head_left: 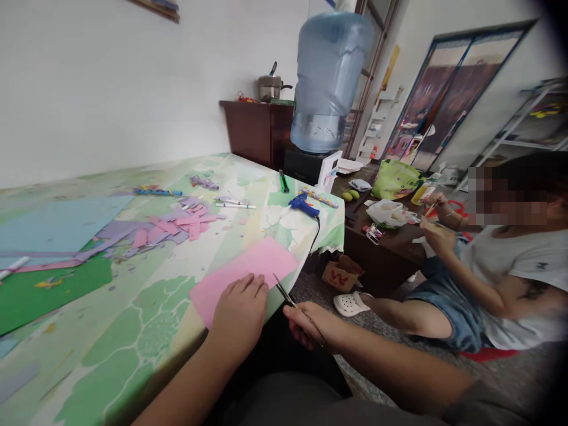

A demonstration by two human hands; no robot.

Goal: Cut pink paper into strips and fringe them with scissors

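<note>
A sheet of pink paper [248,266] lies at the near right edge of the table. My left hand [242,305] rests flat on its lower part, fingers stretched out. Just right of the sheet, my right hand [313,325] is closed around a pair of scissors [285,291]. Their blades point up and left to the paper's edge; whether they touch it I cannot tell. Beyond the paper lies a blue glue gun [304,205]. Pink and purple paper strips [177,225] are heaped to the left.
Blue paper [57,222] and green paper [53,296] cover the table's left. White pens [235,205] and a green box cutter [284,181] lie toward the back. A water bottle [332,83] stands behind. At right, another person [515,266] sits by a low dark table [381,254].
</note>
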